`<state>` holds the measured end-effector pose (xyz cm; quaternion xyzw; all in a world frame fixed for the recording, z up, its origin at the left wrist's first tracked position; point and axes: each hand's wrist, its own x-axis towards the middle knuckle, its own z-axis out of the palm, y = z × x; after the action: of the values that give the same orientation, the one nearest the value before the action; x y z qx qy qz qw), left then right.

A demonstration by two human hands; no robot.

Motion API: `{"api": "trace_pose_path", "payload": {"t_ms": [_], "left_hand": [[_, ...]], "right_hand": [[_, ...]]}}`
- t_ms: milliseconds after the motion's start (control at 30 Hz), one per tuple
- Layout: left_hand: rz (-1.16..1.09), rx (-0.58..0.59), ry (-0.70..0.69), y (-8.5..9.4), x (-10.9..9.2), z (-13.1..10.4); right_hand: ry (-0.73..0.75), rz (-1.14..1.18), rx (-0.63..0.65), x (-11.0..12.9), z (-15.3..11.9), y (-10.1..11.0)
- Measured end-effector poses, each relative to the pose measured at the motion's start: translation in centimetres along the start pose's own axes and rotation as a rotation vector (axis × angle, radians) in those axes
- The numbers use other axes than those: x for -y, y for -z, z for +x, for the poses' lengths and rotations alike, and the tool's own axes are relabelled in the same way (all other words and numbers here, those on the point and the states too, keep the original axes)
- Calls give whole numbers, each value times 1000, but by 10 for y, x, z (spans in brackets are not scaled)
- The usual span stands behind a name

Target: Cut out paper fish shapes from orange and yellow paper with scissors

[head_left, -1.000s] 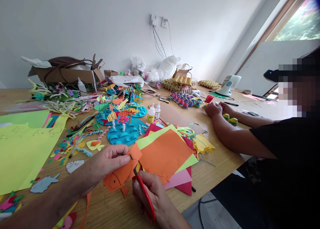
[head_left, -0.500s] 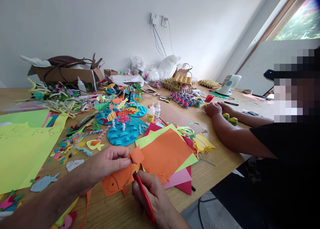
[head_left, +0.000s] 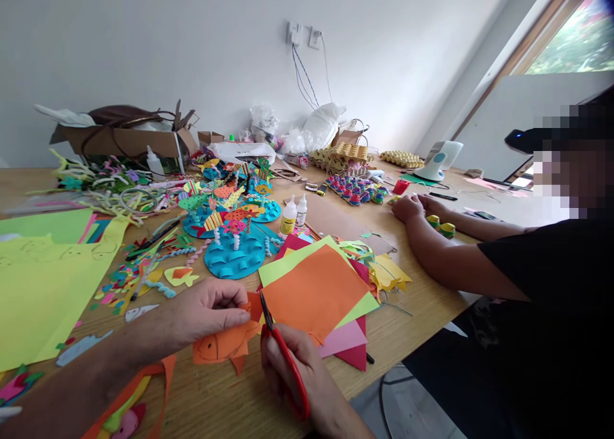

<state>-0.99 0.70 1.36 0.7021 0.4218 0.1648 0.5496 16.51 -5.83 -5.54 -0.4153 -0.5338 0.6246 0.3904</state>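
Between the thumb and fingers of my left hand (head_left: 213, 311) is an orange paper piece with a fish drawn on it (head_left: 223, 344). The fish's eye and gill line show in dark ink, and part of the paper's edge is cut. My right hand (head_left: 297, 368) is closed around red-handled scissors (head_left: 292, 362). Their dark blades point up and away, just right of the orange fish and over the edge of an orange sheet (head_left: 319, 292). That sheet lies on a stack of lime, pink and red paper. An orange offcut strip (head_left: 167, 381) curls below my left forearm.
Blue paper discs with striped paper fish (head_left: 235, 260) stand ahead, beside two glue bottles (head_left: 288, 218). Yellow sheets (head_left: 48, 298) lie at left, near paper scraps and pipe cleaners (head_left: 119, 196). At right, a co-worker's forearms (head_left: 441, 253) rest on the table by painted egg-carton pieces (head_left: 440, 226).
The scissors have moved slightly right, off the fish paper, and their blades now show. The drawn fish has tilted and dropped a little, and its right edge looks trimmed.
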Motion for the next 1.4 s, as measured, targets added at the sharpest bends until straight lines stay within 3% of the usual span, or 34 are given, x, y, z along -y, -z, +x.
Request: {"api": "trace_pose_path", "payload": {"t_ms": [100, 267, 467, 533, 633, 733, 800, 967, 1200, 1400], "left_hand": [[-2, 59, -18, 2, 3, -2], [53, 79, -43, 2, -4, -6], [123, 95, -65, 3, -4, -6], [-1, 39, -61, 4, 0, -6], [-276, -110, -105, 3, 5, -6], [-402, -139, -169, -4, 8, -4], [-328, -143, -161, -11, 8, -1], [-121, -291, -98, -20, -2, 4], [-6, -267, -82, -12, -6, 2], [27, -288, -64, -9, -3, 1]], "right_hand": [[38, 19, 35, 11, 1, 8], [83, 48, -23, 34, 11, 13], [131, -65, 124, 45, 26, 8], [156, -42, 50, 44, 29, 8], [198, 144, -163, 43, 30, 8], [267, 334, -317, 43, 32, 4], [285, 398, -345, 43, 34, -2], [243, 395, -306, 39, 37, -12], [180, 210, -236, 44, 35, -7], [164, 184, -227, 43, 36, -11]]}}
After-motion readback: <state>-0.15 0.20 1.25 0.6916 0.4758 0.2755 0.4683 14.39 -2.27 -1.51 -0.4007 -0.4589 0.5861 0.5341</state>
